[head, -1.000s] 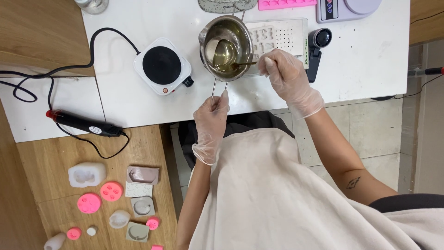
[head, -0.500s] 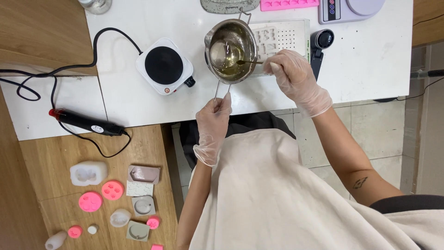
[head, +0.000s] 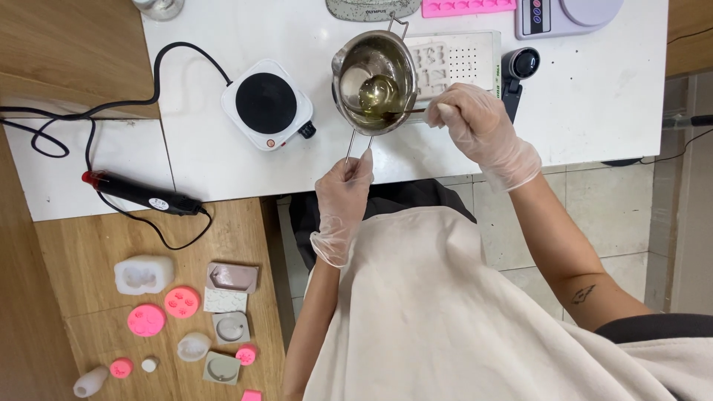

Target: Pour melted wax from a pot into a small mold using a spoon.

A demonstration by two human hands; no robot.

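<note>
A small steel melting pot [head: 375,78] with clear yellowish liquid sits on the white table [head: 594,96]. My left hand [head: 344,186], in a clear glove, grips the end of the pot's wire handle [head: 359,143] at the table's near edge. My right hand [head: 475,126], also gloved, holds a thin dark stirring stick [head: 405,112] whose tip dips into the liquid from the right side of the pot.
A white electric hotplate [head: 267,104] with a black cord stands left of the pot. Behind the pot lie a white mould [head: 453,63], a pink mould [head: 468,7] and a scale [head: 568,15]. A black heat tool [head: 141,193] and several silicone moulds [head: 182,304] lie at left.
The pot and both hands keep their hold; the view has drifted slightly, and the stick has shifted a little within the liquid.
</note>
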